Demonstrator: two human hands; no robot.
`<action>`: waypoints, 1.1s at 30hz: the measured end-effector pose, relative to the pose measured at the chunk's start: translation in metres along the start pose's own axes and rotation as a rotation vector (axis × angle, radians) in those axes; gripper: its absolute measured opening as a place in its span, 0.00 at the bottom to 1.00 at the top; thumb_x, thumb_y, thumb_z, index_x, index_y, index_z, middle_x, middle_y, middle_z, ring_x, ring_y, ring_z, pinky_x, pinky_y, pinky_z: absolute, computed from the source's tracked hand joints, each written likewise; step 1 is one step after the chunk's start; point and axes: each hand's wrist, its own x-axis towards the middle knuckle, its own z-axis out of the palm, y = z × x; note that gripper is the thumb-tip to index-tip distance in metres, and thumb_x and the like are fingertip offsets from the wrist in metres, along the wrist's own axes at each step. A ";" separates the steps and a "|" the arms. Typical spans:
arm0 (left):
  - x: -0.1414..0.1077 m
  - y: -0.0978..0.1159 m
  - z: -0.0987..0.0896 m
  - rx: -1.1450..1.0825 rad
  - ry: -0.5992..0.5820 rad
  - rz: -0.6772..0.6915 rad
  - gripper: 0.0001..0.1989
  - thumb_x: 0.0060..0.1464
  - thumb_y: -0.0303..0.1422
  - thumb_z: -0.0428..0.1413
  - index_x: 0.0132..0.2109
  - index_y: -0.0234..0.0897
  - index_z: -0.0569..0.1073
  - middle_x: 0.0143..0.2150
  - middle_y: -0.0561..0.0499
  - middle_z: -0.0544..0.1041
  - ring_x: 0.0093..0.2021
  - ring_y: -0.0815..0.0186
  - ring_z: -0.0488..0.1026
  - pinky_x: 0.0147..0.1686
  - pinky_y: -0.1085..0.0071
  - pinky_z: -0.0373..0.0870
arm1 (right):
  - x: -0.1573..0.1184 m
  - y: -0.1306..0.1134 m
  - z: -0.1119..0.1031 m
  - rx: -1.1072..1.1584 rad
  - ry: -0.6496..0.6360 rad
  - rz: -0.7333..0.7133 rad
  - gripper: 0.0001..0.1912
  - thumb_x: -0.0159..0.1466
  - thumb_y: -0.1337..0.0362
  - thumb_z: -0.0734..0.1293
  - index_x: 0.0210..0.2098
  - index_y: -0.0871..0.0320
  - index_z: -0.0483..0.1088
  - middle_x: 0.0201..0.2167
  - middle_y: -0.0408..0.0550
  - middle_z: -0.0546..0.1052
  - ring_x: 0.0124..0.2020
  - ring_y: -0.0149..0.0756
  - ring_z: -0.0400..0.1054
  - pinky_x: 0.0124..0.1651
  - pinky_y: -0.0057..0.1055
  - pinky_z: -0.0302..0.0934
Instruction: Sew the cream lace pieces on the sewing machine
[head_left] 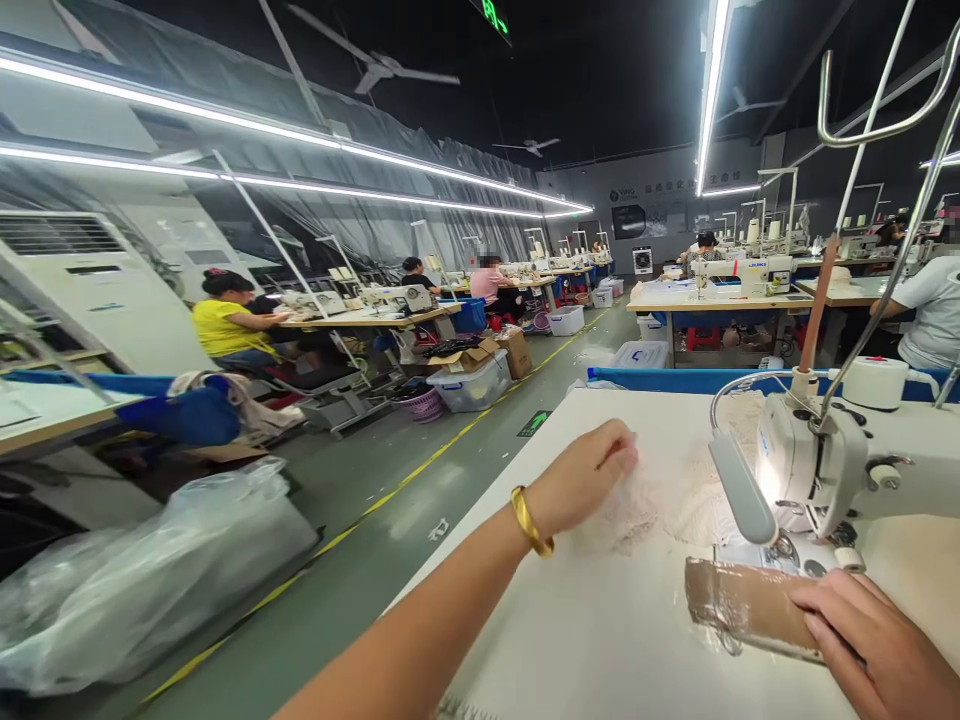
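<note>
My left hand, a gold bangle at its wrist, is closed in a pinch above the white tabletop. Pale, sheer lace-like fabric, blurred, hangs from its fingertips to the table. More of this light fabric lies bunched beside the sewing machine, near its lit needle area. At the lower right, my right hand rests with fingers stretched over the end of a brown, tape-covered plate in front of the machine. Its fingertips touch the plate, and part of the hand leaves the view.
The white sewing table ends at an aisle with a yellow floor line. A grey lamp arm juts beside the needle area. Thread-stand rods rise at right. A large plastic bag lies left; several people sit at other machines.
</note>
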 end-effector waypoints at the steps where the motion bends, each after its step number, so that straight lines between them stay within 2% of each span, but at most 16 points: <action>1: -0.008 0.012 0.011 0.013 -0.038 0.070 0.08 0.65 0.36 0.47 0.36 0.40 0.64 0.35 0.52 0.74 0.36 0.61 0.70 0.38 0.65 0.66 | 0.003 -0.005 -0.005 0.015 -0.004 0.032 0.11 0.75 0.63 0.60 0.52 0.48 0.72 0.44 0.46 0.78 0.45 0.41 0.76 0.49 0.38 0.72; 3: -0.025 0.030 0.037 0.136 -0.172 0.395 0.10 0.67 0.32 0.44 0.36 0.40 0.65 0.37 0.48 0.76 0.37 0.59 0.72 0.41 0.62 0.67 | 0.008 -0.015 -0.015 0.043 0.003 0.104 0.11 0.76 0.63 0.58 0.51 0.49 0.71 0.44 0.48 0.77 0.45 0.43 0.74 0.48 0.41 0.72; 5: -0.041 0.037 0.062 0.105 -0.368 0.664 0.09 0.66 0.29 0.48 0.35 0.40 0.66 0.41 0.47 0.80 0.42 0.58 0.76 0.47 0.60 0.69 | 0.013 -0.024 -0.025 0.058 0.017 0.150 0.12 0.77 0.63 0.56 0.49 0.50 0.71 0.41 0.49 0.76 0.43 0.44 0.73 0.45 0.42 0.70; 7: -0.051 0.034 0.081 -0.062 -0.488 0.794 0.10 0.66 0.31 0.53 0.33 0.40 0.67 0.45 0.48 0.83 0.49 0.57 0.78 0.54 0.60 0.69 | 0.017 -0.030 -0.033 0.067 0.021 0.192 0.12 0.78 0.63 0.56 0.49 0.51 0.71 0.41 0.49 0.76 0.42 0.43 0.71 0.43 0.41 0.69; 8: -0.053 0.030 0.087 -0.153 -0.499 0.812 0.11 0.66 0.32 0.55 0.33 0.40 0.67 0.47 0.49 0.83 0.52 0.57 0.78 0.57 0.59 0.69 | 0.018 -0.032 -0.036 0.076 0.028 0.188 0.12 0.78 0.64 0.57 0.50 0.51 0.71 0.41 0.49 0.75 0.42 0.42 0.71 0.43 0.41 0.68; 10: -0.054 0.021 0.094 -0.255 -0.424 0.787 0.12 0.67 0.33 0.56 0.33 0.40 0.68 0.49 0.50 0.84 0.52 0.59 0.78 0.59 0.59 0.68 | 0.020 -0.036 -0.039 0.114 0.028 0.135 0.11 0.77 0.66 0.57 0.50 0.52 0.71 0.41 0.48 0.75 0.42 0.41 0.69 0.43 0.40 0.67; 11: -0.054 0.017 0.096 -0.251 -0.354 0.750 0.11 0.68 0.32 0.56 0.34 0.40 0.69 0.47 0.50 0.84 0.50 0.60 0.78 0.56 0.59 0.69 | 0.021 -0.038 -0.039 0.138 0.020 0.098 0.11 0.77 0.68 0.58 0.50 0.52 0.71 0.40 0.48 0.74 0.41 0.41 0.68 0.44 0.40 0.67; 13: -0.055 0.013 0.099 -0.147 -0.216 0.635 0.09 0.68 0.31 0.53 0.36 0.40 0.70 0.41 0.50 0.82 0.41 0.61 0.76 0.47 0.60 0.70 | 0.021 -0.042 -0.038 0.175 -0.021 0.042 0.12 0.75 0.70 0.58 0.51 0.53 0.70 0.40 0.48 0.73 0.41 0.41 0.66 0.43 0.39 0.66; 15: -0.058 0.012 0.103 0.000 -0.150 0.523 0.07 0.67 0.31 0.54 0.37 0.39 0.71 0.36 0.49 0.79 0.37 0.59 0.72 0.40 0.61 0.69 | 0.022 -0.045 -0.037 0.172 -0.075 0.015 0.12 0.75 0.71 0.59 0.51 0.54 0.70 0.40 0.49 0.72 0.42 0.42 0.64 0.43 0.40 0.64; 18: -0.062 0.014 0.113 0.139 -0.163 0.428 0.05 0.62 0.32 0.61 0.38 0.38 0.73 0.39 0.48 0.77 0.39 0.56 0.71 0.39 0.59 0.67 | 0.023 -0.049 -0.036 0.134 -0.135 -0.012 0.11 0.74 0.72 0.59 0.47 0.56 0.71 0.38 0.49 0.70 0.41 0.43 0.62 0.42 0.40 0.62; 21: -0.060 0.016 0.120 0.154 -0.159 0.371 0.04 0.62 0.31 0.61 0.38 0.37 0.74 0.39 0.48 0.77 0.40 0.56 0.71 0.41 0.59 0.66 | 0.023 -0.050 -0.036 0.113 -0.148 -0.027 0.10 0.73 0.72 0.59 0.42 0.56 0.70 0.37 0.48 0.69 0.40 0.42 0.61 0.42 0.39 0.60; 27: -0.049 0.016 0.119 -0.058 -0.179 0.178 0.04 0.59 0.30 0.62 0.34 0.39 0.77 0.35 0.51 0.79 0.39 0.59 0.74 0.43 0.61 0.68 | 0.023 -0.052 -0.038 0.068 -0.170 -0.028 0.10 0.74 0.71 0.59 0.38 0.56 0.68 0.36 0.47 0.68 0.39 0.41 0.61 0.42 0.38 0.60; 33: -0.042 0.016 0.113 -0.373 -0.176 0.068 0.08 0.60 0.36 0.59 0.34 0.42 0.81 0.35 0.51 0.81 0.38 0.61 0.76 0.46 0.63 0.71 | 0.022 -0.053 -0.037 0.062 -0.186 -0.030 0.11 0.74 0.70 0.57 0.37 0.56 0.66 0.36 0.48 0.68 0.39 0.41 0.60 0.44 0.40 0.61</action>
